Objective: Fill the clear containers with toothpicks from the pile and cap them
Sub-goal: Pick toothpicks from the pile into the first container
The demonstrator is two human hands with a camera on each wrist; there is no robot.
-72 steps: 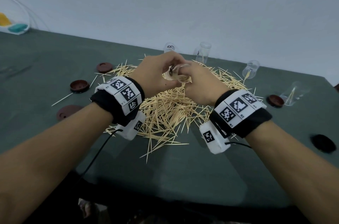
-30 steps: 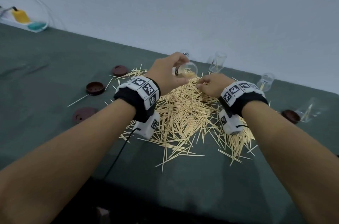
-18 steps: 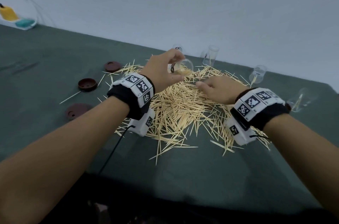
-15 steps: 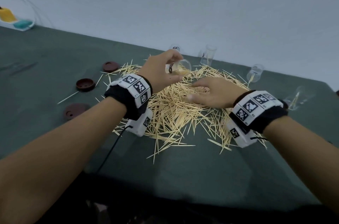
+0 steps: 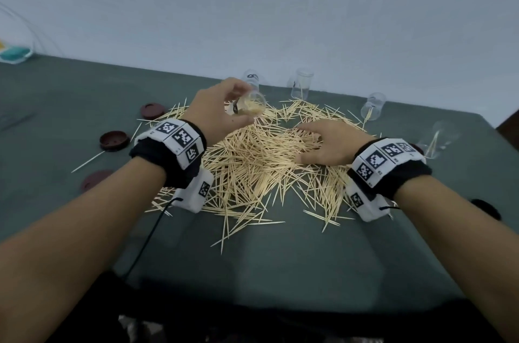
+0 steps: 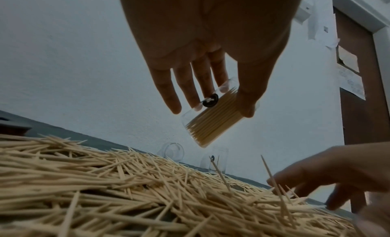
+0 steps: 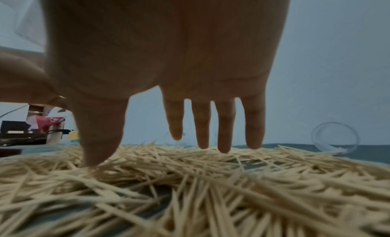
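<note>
Green table (image 5: 280,272) | left hand (image 5: 216,112) grip grasping tilted container (image 5: 251,107), mouth toward right hand (image 5: 328,143) | right grip released, on pile (image 5: 261,163)

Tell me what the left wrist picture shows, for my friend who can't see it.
The left hand holds a tilted clear container packed with toothpicks, above a big toothpick pile. The right hand reaches into the pile with spread fingers; two more clear containers sit behind by a pale wall.
</note>
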